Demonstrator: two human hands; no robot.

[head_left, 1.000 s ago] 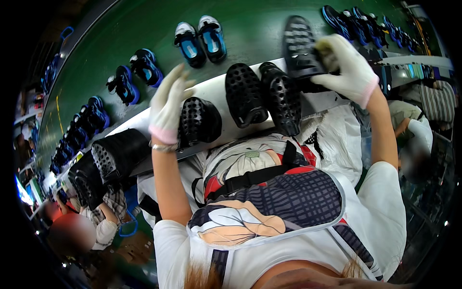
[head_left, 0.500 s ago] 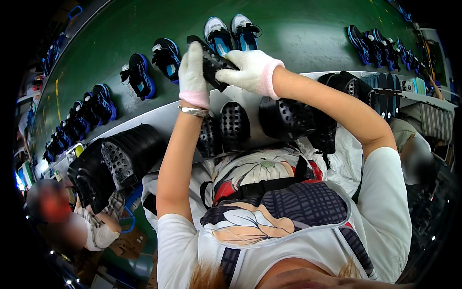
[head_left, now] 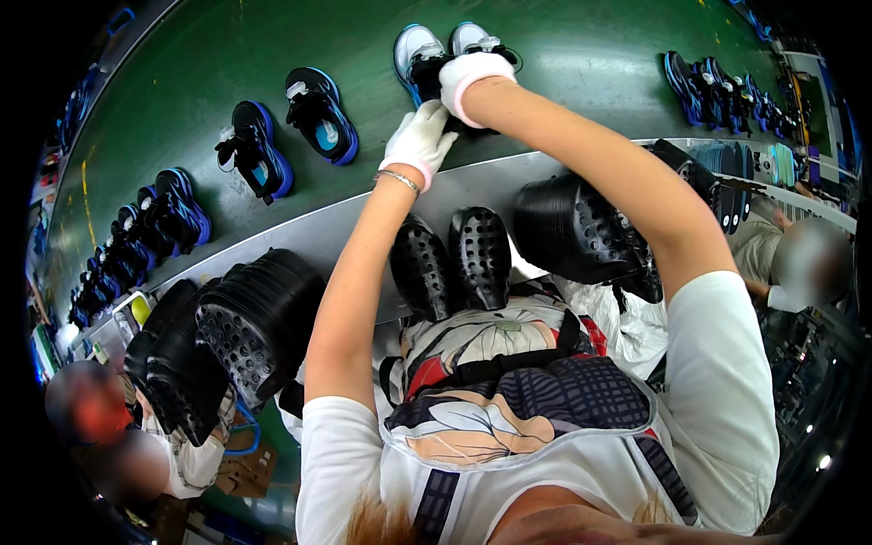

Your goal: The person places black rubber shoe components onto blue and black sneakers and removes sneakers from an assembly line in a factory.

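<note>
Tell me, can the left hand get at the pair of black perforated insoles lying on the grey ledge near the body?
Probably yes: the left hand is up at the belt, nothing covers the insoles, which lie below the forearm.

Both hands, left point(head_left: 420, 138) and right point(head_left: 470, 74), were covered by white knitted cloth gloves. The conveyor belt point(head_left: 272, 45) was surfaced in matt green rubber. The perforated black soles point(head_left: 459, 259) appeared moulded, semi-glossy plastic; the ledge point(head_left: 336, 227) looked like brushed metal.
</note>
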